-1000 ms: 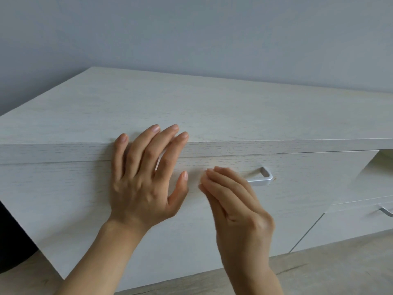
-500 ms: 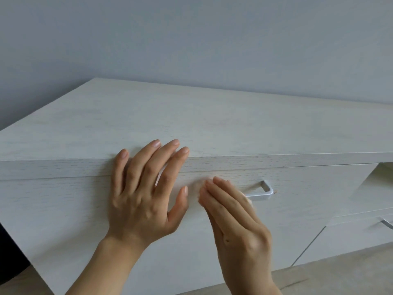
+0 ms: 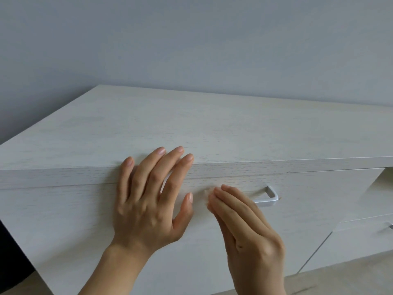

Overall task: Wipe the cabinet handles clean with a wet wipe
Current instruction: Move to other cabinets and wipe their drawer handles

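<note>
- The handle (image 3: 270, 198) is a silver metal bar on the pale wood drawer front (image 3: 308, 201), just under the cabinet top (image 3: 212, 128). Only its right end shows.
- My left hand (image 3: 148, 201) lies flat on the cabinet front, fingers spread.
- My right hand (image 3: 244, 226) covers the handle's left part, fingers straight and pressed together. There is a pale blur (image 3: 206, 191) at their tips; I cannot tell what it is.

A plain grey-blue wall (image 3: 191, 39) fills the view from 9 through 12 to 3 o'clock, softly and evenly lit. A pale wood-grain cabinet (image 3: 212, 128) spans the middle. Light floor (image 3: 350, 277) shows at 5 o'clock, and a dark patch (image 3: 10, 262) at 8 o'clock.
</note>
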